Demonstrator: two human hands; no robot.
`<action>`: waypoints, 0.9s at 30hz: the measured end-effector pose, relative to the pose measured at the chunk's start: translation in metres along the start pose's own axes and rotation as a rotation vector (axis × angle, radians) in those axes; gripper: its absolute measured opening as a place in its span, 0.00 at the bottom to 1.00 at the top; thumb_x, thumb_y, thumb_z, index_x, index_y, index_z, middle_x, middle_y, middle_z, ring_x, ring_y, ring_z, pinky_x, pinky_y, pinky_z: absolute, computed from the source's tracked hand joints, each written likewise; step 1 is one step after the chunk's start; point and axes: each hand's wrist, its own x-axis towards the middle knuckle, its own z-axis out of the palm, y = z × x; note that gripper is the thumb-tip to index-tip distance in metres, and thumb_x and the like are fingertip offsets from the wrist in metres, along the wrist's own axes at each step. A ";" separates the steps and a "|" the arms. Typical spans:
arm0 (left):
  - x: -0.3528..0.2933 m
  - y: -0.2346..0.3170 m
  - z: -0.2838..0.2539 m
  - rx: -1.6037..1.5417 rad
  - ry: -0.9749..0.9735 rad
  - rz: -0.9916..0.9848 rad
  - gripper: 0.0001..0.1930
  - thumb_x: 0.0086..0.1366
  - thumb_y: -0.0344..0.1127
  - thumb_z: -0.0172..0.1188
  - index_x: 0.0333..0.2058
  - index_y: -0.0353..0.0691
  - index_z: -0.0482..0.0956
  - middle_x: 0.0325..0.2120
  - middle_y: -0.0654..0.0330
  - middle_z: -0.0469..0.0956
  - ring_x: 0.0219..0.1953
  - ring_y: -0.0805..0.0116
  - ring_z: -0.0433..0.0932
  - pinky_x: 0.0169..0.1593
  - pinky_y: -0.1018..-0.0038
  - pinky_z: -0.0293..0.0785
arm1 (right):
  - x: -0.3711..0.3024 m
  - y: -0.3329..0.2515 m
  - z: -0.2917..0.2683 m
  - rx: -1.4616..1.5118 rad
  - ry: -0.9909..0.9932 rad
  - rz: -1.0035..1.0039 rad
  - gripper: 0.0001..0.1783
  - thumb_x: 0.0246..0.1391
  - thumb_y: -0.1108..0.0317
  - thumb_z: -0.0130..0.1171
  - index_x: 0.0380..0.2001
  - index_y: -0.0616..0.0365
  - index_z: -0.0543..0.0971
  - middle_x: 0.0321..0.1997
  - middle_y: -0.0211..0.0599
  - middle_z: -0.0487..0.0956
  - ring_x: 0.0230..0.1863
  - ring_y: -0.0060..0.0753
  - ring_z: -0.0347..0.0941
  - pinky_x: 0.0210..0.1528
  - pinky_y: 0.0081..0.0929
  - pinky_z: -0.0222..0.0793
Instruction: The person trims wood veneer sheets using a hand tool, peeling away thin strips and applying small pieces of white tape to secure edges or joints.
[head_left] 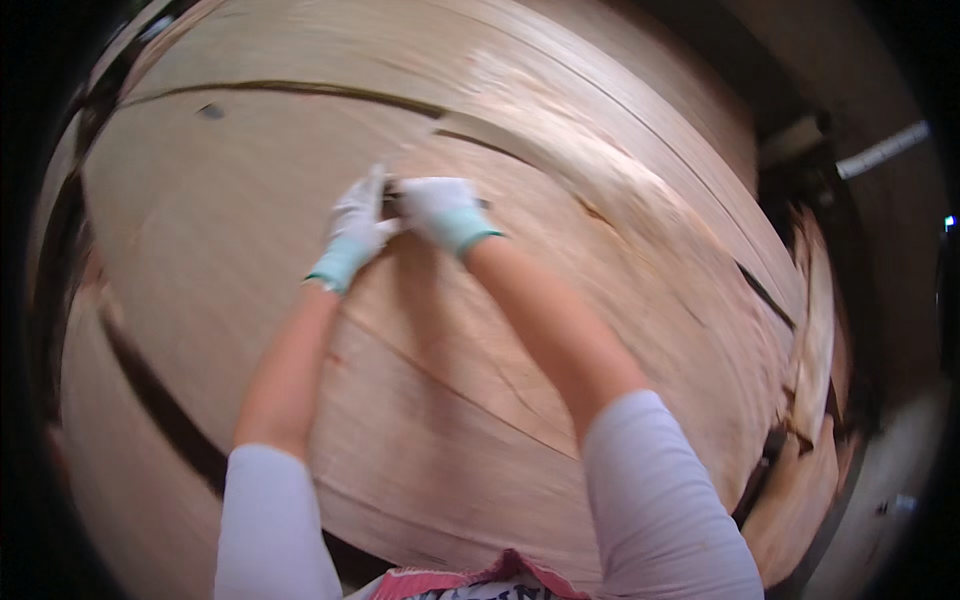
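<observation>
Both my hands wear white gloves with teal cuffs and reach over wide, thin, pale-brown wood veneer sheets (230,200). My right hand (438,205) is closed in a fist around a small dark tool (391,198). One part of this tool shows between my hands, and a dark end sticks out past the wrist side; blur hides its kind. Close beside it, my left hand (358,215) has its fingers stretched out and thumb apart, its edge near the sheet. A seam runs from below my hands toward the lower right.
Long dark gaps (260,86) part the veneer sheets at the far side and lower left. A small dark piece (210,111) lies on the sheet at the far left. Torn, curled veneer strips (815,320) hang at the right edge, beside a grey floor (890,490).
</observation>
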 end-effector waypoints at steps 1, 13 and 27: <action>0.007 0.007 0.010 -0.035 -0.012 0.040 0.45 0.46 0.37 0.72 0.63 0.46 0.61 0.54 0.50 0.70 0.57 0.50 0.68 0.60 0.62 0.66 | -0.008 0.031 0.001 0.649 0.127 -0.168 0.09 0.51 0.61 0.58 0.34 0.49 0.80 0.30 0.37 0.84 0.34 0.43 0.82 0.35 0.41 0.76; 0.069 0.163 0.061 0.490 0.053 0.443 0.23 0.60 0.31 0.57 0.56 0.42 0.73 0.57 0.51 0.70 0.63 0.53 0.63 0.67 0.62 0.57 | -0.207 0.310 0.149 0.532 -0.077 0.202 0.10 0.59 0.58 0.52 0.36 0.51 0.76 0.28 0.41 0.81 0.32 0.46 0.80 0.32 0.44 0.74; -0.016 0.416 0.287 0.092 0.017 0.684 0.20 0.65 0.26 0.46 0.56 0.35 0.70 0.58 0.49 0.69 0.64 0.53 0.62 0.68 0.61 0.53 | -0.352 0.392 0.230 0.541 -0.065 0.267 0.17 0.61 0.51 0.49 0.38 0.52 0.78 0.33 0.44 0.82 0.36 0.49 0.79 0.36 0.43 0.73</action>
